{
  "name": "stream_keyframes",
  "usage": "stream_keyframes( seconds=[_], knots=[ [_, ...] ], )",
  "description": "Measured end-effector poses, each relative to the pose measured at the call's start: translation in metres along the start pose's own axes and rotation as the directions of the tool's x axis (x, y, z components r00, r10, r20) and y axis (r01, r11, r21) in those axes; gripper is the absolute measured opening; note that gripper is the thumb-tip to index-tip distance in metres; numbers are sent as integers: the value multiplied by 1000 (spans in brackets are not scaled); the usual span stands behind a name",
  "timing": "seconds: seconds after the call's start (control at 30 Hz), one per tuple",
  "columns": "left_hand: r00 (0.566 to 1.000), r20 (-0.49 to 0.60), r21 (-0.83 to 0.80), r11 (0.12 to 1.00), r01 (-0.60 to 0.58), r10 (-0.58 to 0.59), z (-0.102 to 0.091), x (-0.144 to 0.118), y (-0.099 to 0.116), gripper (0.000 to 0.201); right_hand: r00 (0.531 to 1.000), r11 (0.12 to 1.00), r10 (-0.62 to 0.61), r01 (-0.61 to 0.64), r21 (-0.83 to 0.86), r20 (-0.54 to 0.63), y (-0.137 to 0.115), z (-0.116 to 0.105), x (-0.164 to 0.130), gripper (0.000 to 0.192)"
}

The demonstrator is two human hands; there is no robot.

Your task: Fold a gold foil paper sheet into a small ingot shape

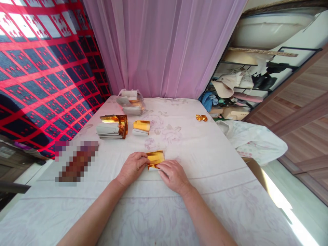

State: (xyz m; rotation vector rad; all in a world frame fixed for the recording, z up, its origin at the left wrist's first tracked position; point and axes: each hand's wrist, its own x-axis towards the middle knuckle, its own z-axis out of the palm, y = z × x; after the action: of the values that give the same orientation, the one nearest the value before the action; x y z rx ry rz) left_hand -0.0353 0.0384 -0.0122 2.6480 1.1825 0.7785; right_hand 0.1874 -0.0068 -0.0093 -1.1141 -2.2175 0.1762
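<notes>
A sheet of gold foil paper (pixel 155 157) lies on the table in front of me, its white underside showing along the near edge. My left hand (pixel 134 166) is closed on the sheet's left side, fingertips pressed to its edge. At the near right corner, the fingers of my right hand (pixel 175 174) pinch the same paper. Beyond my hands sits a small stack of gold and white paper (pixel 141 127). To its left is a thicker stack of such sheets (pixel 110 131), curved upward. Two folded gold pieces (pixel 201 118) rest at the far right.
A clear plastic bag (pixel 131 102) of paper stands at the back of the floral-covered table (pixel 164 212). A blurred-out object (pixel 78 162) is on the left. Purple curtains (pixel 164 48) hang behind. On the right are a shelf rack (pixel 241 65) and a white plastic bag (pixel 258 140).
</notes>
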Motion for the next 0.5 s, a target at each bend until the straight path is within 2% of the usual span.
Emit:
stream_keyframes(
  seconds=[0.27,0.37,0.5],
  knots=[
    [999,-44,-9,1000,0,0,2,-1,0,18,1000,1000,-1,1,0,-28,1,3,0,16],
    [997,-77,-54,998,13,-17,-3,0,4,19,996,1000,-9,8,-9,-93,-1,2,0,17],
    [990,-110,-66,995,78,-85,-14,4,13,22,989,999,43,-46,-21,-144,-6,2,2,13]
  ],
)
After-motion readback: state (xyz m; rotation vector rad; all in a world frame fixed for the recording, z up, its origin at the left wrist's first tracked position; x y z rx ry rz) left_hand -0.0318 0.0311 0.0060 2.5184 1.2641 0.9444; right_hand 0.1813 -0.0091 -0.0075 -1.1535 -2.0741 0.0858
